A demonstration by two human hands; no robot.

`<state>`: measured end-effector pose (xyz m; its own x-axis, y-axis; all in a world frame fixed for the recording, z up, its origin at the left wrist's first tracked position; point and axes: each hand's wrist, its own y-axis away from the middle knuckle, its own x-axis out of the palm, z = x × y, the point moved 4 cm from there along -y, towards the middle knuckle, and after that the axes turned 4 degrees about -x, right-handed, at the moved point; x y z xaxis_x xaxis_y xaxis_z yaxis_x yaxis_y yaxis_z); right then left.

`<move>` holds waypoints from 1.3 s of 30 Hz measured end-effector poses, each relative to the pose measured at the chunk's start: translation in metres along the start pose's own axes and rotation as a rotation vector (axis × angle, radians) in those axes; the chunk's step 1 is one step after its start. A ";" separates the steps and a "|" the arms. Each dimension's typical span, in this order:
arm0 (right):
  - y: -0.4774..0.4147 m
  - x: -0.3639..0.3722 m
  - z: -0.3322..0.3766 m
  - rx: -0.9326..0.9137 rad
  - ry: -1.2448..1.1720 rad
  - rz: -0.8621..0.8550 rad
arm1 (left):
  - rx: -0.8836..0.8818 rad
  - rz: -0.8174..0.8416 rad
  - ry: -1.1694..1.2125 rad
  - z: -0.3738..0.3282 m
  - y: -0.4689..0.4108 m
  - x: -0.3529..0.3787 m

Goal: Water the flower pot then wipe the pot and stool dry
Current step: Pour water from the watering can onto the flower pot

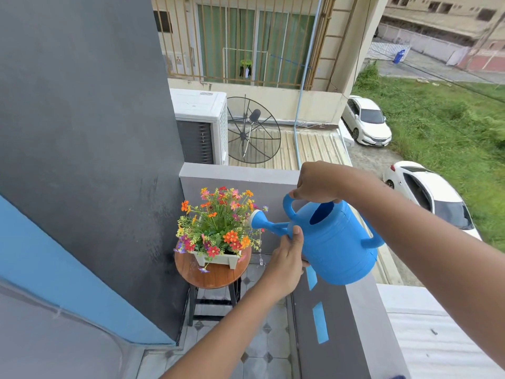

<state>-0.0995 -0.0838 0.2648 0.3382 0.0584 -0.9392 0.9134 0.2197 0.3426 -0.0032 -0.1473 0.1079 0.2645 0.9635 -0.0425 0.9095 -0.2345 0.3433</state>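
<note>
1. Wall (82, 132) at far left: flat dark grey paint w/ a blue band lower down, matte finish.
2. Next we see the stool (216, 274): round brown wood seat, glossy w/ wet spots, on dark metal legs over pale patterned floor tiles (262, 346).
3. Flower pot (218, 258) sits on the seat: white rectangular plastic planter w/ small feet, packed w/ orange, red, pink & purple blooms on thin green stems.
4. Our left hand (287, 261) cups the watering can (336, 242) near the spout base, fingers curled, thumb up against the body.
5. Can is smooth blue plastic, barrel-shaped, tilted; its white-faced rose (257, 218) is right at the blooms' right edge, droplets falling just below it.
6. Our right hand (317, 184) is wrapped tight round the can's top handle.
7. Grey parapet (240, 176) runs behind the pot; blue tape strips (319, 321) on its inner face.
</note>
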 end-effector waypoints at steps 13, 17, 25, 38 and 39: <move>-0.020 -0.008 -0.001 0.053 -0.028 -0.062 | 0.016 -0.008 -0.053 -0.017 -0.022 -0.029; -0.031 -0.010 0.010 0.027 -0.020 -0.076 | 0.035 -0.033 -0.058 -0.018 -0.022 -0.041; -0.047 -0.013 0.039 -0.099 -0.009 -0.072 | 0.023 -0.174 -0.047 -0.006 -0.019 -0.067; -0.053 0.004 0.057 -0.191 -0.018 0.062 | -0.031 -0.214 -0.011 0.017 0.000 -0.063; -0.054 0.005 0.054 -0.177 -0.028 0.056 | -0.030 -0.201 -0.015 0.016 0.000 -0.062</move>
<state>-0.1348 -0.1479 0.2427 0.3957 0.0486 -0.9171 0.8397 0.3853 0.3827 -0.0149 -0.2089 0.0956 0.0832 0.9884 -0.1273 0.9346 -0.0330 0.3542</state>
